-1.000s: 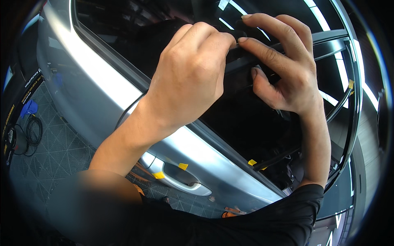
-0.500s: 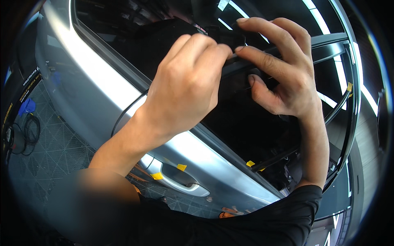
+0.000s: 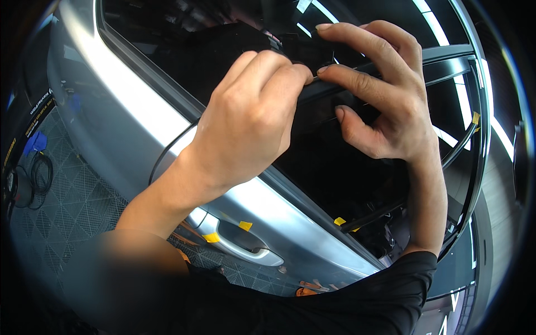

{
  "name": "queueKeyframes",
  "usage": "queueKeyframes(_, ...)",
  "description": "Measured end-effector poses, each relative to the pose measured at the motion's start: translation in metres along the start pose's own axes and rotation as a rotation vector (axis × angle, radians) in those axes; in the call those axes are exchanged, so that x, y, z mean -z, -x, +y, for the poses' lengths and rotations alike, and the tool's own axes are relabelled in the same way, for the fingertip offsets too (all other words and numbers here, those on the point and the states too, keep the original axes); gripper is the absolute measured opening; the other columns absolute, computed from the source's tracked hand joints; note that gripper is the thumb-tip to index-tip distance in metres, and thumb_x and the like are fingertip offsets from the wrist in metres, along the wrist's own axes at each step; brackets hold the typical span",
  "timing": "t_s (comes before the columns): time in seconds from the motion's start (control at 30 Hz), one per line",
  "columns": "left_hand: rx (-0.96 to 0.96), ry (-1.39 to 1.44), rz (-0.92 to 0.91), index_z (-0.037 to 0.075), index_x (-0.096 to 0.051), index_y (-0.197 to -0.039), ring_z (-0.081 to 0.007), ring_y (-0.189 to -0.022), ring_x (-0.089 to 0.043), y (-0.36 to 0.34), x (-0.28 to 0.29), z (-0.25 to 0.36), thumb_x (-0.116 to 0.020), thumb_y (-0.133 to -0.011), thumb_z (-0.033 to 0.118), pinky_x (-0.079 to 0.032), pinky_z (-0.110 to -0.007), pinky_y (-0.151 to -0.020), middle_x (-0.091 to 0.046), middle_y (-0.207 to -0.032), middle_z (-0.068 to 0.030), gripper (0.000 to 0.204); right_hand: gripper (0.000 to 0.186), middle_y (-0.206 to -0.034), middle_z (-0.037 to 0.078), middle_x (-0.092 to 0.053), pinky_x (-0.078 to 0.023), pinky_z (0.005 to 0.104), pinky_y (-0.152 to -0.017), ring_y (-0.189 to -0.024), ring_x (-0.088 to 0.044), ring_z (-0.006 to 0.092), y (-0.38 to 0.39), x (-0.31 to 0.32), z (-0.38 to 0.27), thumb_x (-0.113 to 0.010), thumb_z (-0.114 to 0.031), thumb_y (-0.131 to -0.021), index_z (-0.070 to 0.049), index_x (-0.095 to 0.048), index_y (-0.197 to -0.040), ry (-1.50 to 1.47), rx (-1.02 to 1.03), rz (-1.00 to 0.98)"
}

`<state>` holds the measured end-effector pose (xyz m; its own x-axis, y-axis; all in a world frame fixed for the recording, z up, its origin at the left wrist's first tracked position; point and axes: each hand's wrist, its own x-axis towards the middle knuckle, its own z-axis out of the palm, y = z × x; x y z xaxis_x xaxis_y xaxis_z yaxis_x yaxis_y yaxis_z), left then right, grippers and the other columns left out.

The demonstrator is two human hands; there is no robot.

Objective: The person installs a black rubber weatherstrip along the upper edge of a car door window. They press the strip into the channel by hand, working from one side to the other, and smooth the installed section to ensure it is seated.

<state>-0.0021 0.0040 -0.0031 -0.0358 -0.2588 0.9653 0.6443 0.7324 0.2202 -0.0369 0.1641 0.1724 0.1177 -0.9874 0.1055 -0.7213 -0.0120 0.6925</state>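
My left hand [image 3: 251,120] is closed, fingertips bunched at a dark trim strip between the panes of a silver car's window; what they hold is hidden. My right hand [image 3: 391,100] has its fingers apart, the index fingertip close beside the left fingers on the dark trim [image 3: 441,54], the thumb over the dark glass [image 3: 312,173]. Below lies the silver door [image 3: 312,223] with its handle [image 3: 262,257]. Small yellow tape pieces mark the handle [image 3: 212,238], the lower window edge [image 3: 339,221] and the right frame [image 3: 475,118].
At the left, beyond the car body [image 3: 78,67], a dark grid floor [image 3: 72,190] holds a blue object [image 3: 35,142], a coiled black hose [image 3: 40,178] and a dark board with lettering. The glossy pillar curves along the right. Orange objects [image 3: 306,291] show low behind my dark sleeve.
Both hands sit somewhat lower than a second ago, the left one by more, still meeting at the trim. The car has shifted slightly leftward in view.
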Motion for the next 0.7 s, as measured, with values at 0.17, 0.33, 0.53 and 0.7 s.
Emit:
queueKeyframes(0.17,0.057,-0.012,0.018,-0.003,-0.071,-0.101,-0.0282,-0.086,-0.071,-0.001,-0.003,-0.001,-0.074,-0.085,-0.01,-0.059,-0.034,-0.073,-0.07,-0.096,-0.0135,0.017,0.045,-0.144,0.015,-0.065,-0.043,0.0443,-0.111,-0.132,-0.051,0.035,0.002,0.001,-0.003,-0.069,-0.02,-0.07,-0.009,-0.082,-0.111,0.054,-0.044,0.029)
queueKeyframes(0.33,0.005,0.014,0.002,-0.003,-0.073,-0.1,-0.027,-0.085,-0.07,0.004,-0.002,0.003,-0.073,-0.085,-0.011,-0.058,-0.034,-0.075,-0.07,-0.093,-0.0134,0.017,0.034,-0.13,0.023,-0.065,-0.051,0.0476,-0.09,-0.11,-0.062,0.0395,-0.014,-0.014,0.008,-0.068,-0.004,-0.078,-0.002,-0.073,-0.111,-0.055,0.169,0.481)
queueKeyframes(0.53,-0.002,0.01,0.044,-0.002,-0.074,-0.101,-0.0242,-0.083,-0.072,-0.001,-0.005,-0.002,-0.073,-0.088,-0.009,-0.059,-0.032,-0.072,-0.071,-0.095,-0.0126,0.015,0.035,-0.133,0.018,-0.07,-0.054,0.0343,-0.1,-0.117,-0.069,0.0226,0.013,0.013,0.036,-0.051,0.006,-0.101,0.004,-0.071,-0.129,-0.12,-0.108,0.502)
queueKeyframes(0.7,-0.019,0.049,0.004,-0.001,-0.075,-0.104,-0.0228,-0.08,-0.071,-0.017,-0.01,0.002,-0.071,-0.09,-0.009,-0.058,-0.03,-0.069,-0.072,-0.095,-0.0122,0.016,0.027,-0.123,0.017,-0.075,-0.055,0.0354,-0.102,-0.115,-0.07,0.0223,0.027,0.03,0.067,-0.057,0.001,-0.102,0.002,-0.073,-0.124,-0.073,-0.2,0.696)
